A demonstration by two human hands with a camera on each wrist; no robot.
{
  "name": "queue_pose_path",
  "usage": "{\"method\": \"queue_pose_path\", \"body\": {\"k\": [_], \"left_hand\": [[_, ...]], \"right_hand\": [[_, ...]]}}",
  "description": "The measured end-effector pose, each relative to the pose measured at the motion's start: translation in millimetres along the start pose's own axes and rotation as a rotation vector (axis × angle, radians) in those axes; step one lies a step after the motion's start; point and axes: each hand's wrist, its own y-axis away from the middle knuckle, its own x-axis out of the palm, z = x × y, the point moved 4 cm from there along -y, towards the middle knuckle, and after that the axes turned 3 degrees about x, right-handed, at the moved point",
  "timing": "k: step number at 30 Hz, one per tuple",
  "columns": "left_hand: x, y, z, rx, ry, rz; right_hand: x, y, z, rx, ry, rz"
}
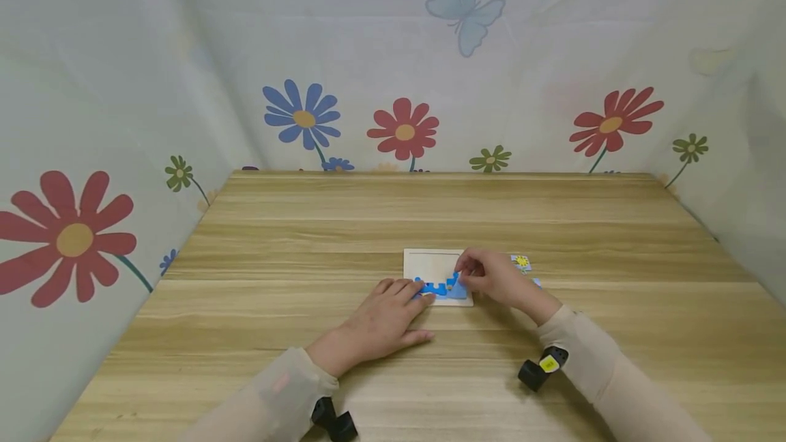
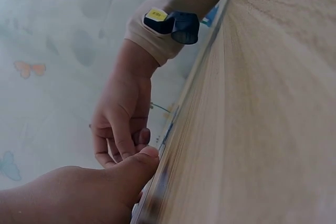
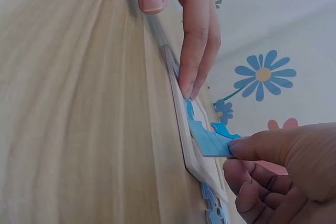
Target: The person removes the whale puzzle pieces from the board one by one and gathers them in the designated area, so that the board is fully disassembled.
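A pale wooden puzzle board [image 1: 430, 263] lies flat on the table, with blue puzzle pieces [image 1: 434, 288] along its near side. My left hand [image 1: 387, 316] rests at the board's left near corner, its fingers extended and fingertips on the blue pieces. At the right side, my right hand [image 1: 497, 278] pinches a light blue puzzle piece [image 3: 210, 140] between thumb and fingers. In the right wrist view this piece is tilted over the board's edge, with a darker blue knob [image 3: 224, 129] beside it. The left wrist view shows both hands close together.
Just right of the board, partly behind the right hand, lie loose puzzle pieces, one with a yellow flower [image 1: 521, 262]. The wooden table [image 1: 276, 237] extends around the board. A white cloth [image 1: 368, 33] printed with flowers stands behind it and along both sides.
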Motion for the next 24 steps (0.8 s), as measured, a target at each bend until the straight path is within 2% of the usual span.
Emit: {"method": "queue_pose_path", "body": {"k": [8,19,24], "left_hand": [[-0.6,0.1,-0.4,0.004,0.013,-0.006],[-0.8,1.8,-1.7,0.0,0.002,0.006],[-1.6,1.7,-1.4,-0.001,-0.001,0.005]], "right_hand": [[-12.0,3.1,5.5,-0.02,-0.029,0.005],[-27.3,10.8,3.8,0.052,-0.124,0.04],[-35.8,15.0,3.9,0.069,-0.132,0.046]]}}
